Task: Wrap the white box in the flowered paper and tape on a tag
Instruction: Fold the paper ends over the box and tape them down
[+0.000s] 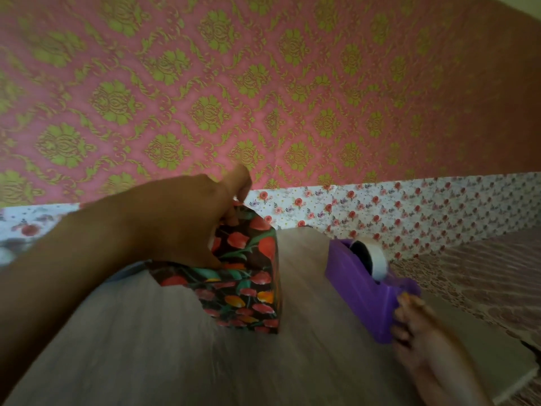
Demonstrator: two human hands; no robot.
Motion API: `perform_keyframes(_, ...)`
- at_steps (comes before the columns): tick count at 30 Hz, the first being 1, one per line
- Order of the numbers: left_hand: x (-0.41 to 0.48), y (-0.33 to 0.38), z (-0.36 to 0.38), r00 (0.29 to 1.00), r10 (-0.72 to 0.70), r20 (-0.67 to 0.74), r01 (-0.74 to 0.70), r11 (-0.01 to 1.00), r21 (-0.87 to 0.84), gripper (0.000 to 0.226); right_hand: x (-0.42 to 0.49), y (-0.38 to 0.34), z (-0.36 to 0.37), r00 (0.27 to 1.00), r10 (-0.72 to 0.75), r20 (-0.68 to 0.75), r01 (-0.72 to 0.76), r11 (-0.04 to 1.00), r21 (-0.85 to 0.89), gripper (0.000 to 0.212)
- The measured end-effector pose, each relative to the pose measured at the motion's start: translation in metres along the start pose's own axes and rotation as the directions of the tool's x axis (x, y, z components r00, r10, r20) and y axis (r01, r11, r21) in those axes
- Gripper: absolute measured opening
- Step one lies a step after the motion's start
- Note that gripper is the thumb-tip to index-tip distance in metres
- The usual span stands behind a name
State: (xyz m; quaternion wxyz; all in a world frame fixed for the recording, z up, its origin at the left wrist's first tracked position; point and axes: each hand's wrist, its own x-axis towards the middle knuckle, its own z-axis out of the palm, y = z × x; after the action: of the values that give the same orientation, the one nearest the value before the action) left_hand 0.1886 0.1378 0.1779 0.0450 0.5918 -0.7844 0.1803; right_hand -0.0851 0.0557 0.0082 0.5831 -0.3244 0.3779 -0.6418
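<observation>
while box (248,291) stands on end, long axis vertical | left hand (181,221) clasps it | right hand (424,347) at dispenser (360,284), grip cannot tell

A single wide-angle camera worn on the person's head looks forward and down across a pale wood-grain table (140,347) from close range. The left hand (181,221) and its forearm fill the lower left of the view, and the right hand (424,347) shows blurred at lower right. The wrapped box (248,291) sits near centre, with a purple tape dispenser (363,285) to its right. A pink-and-green patterned wall (263,83), tilted in the view, fills the upper half.
</observation>
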Motion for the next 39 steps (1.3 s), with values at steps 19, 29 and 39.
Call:
perform_keyframes(19,-0.005,0.005,0.003,0.991,0.039,-0.129,-0.039,0.999,0.009,0.076,-0.068,-0.031,0.181,0.561,-0.41,0.719,0.818,0.143,-0.557,0.004)
perform_keyframes(29,-0.003,0.008,0.002,0.991,0.031,-0.127,-0.025,0.999,0.048,0.089,-0.056,-0.03,0.197,0.676,-0.379,0.632,0.676,-0.023,-0.736,0.079)
perform_keyframes(39,-0.009,0.003,-0.001,0.999,0.005,-0.044,-0.011,0.993,-0.12,0.09,-0.037,-0.04,0.137,0.556,-0.035,0.83,0.621,0.682,-0.387,0.081)
